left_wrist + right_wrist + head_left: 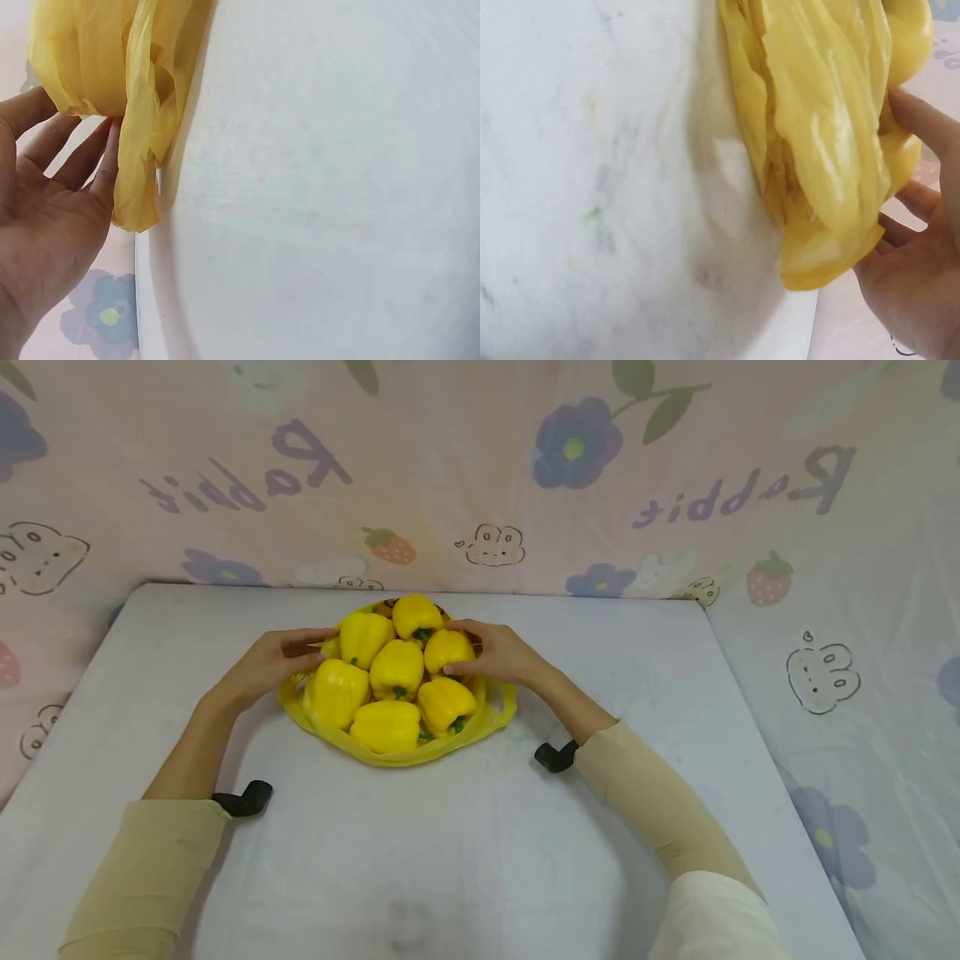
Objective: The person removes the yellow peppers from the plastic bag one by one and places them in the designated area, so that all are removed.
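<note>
Several yellow bell peppers [396, 669] sit heaped in a yellow plastic bag [397, 758] whose mouth is spread wide. At the bag's left side is my left hand [268, 664], its fingers extended and touching the plastic in the left wrist view, below a hanging bag handle [139, 172]. On the right, my right hand [504, 652] reaches over the rim and holds a bell pepper [447, 652] between thumb and fingers. In the right wrist view the thumb lies against that pepper [901, 159], while the bag partly hides the other fingers.
The bag stands toward the back of a white table [450, 852]. Behind it hangs a pink printed curtain [450, 460] with rabbits and flowers. A black wrist mount [247, 799] sticks out from the left sleeve, another black mount [556, 757] from the right.
</note>
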The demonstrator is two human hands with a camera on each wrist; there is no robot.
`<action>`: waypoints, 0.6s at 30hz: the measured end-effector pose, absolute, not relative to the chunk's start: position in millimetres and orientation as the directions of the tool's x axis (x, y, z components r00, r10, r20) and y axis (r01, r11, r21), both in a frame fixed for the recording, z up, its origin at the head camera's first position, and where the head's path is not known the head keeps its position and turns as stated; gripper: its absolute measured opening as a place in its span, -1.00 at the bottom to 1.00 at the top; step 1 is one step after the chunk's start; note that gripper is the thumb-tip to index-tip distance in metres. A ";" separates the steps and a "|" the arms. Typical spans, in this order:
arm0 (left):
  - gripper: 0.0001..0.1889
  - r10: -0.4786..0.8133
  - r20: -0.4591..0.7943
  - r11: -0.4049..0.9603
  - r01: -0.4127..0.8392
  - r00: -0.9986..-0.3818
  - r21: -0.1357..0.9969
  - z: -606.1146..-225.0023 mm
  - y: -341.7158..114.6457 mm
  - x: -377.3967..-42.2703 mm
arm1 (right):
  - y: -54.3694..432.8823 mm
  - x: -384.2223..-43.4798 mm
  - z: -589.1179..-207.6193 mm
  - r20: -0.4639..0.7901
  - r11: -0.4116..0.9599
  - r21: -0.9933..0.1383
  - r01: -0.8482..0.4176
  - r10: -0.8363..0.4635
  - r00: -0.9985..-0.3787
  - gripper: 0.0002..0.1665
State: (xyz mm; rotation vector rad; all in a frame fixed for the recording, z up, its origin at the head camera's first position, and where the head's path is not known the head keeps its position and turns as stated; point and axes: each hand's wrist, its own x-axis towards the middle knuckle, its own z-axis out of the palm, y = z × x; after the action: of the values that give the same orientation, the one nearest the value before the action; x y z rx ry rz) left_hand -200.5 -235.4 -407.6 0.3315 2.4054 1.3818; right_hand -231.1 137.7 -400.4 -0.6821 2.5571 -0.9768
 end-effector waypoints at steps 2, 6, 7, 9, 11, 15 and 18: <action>-0.45 0.364 -0.194 0.496 0.013 -0.911 0.868 -407.3 -234.4 -201.3 | 137.7 -232.5 -400.7 -0.126 0.655 -0.684 -0.319 -0.538 -0.834 -0.10; -0.46 0.354 -0.223 0.479 -0.030 -0.908 0.878 -408.8 -231.1 -202.9 | 139.3 -233.0 -399.2 -0.134 0.660 -0.682 -0.316 -0.537 -0.833 -0.12; -0.46 0.353 -0.224 0.475 -0.032 -0.908 0.879 -409.1 -230.0 -203.3 | 140.0 -232.8 -398.4 -0.132 0.658 -0.685 -0.313 -0.534 -0.835 -0.13; -0.46 0.354 -0.221 0.469 -0.032 -0.909 0.883 -410.1 -228.4 -204.0 | 141.5 -232.4 -396.6 -0.124 0.642 -0.705 -0.302 -0.531 -0.838 -0.15; -0.46 0.350 -0.214 0.473 -0.026 -0.912 0.881 -410.8 -227.5 -204.2 | 143.0 -232.8 -395.4 -0.111 0.614 -0.731 -0.297 -0.537 -0.836 -0.16; -0.45 0.333 -0.203 0.502 -0.009 -0.921 0.865 -411.2 -227.9 -203.5 | 145.8 -233.7 -392.2 -0.087 0.551 -0.784 -0.286 -0.553 -0.828 -0.16; -0.45 0.317 -0.208 0.514 -0.016 -0.926 0.857 -410.3 -229.3 -202.8 | 147.8 -234.5 -389.2 -0.086 0.518 -0.812 -0.270 -0.564 -0.821 -0.16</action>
State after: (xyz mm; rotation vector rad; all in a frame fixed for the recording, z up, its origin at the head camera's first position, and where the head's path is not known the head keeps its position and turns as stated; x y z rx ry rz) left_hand -202.8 -229.3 -410.3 0.2496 2.4215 1.3762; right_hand -234.5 147.8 -389.2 -0.6932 2.4234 -1.2089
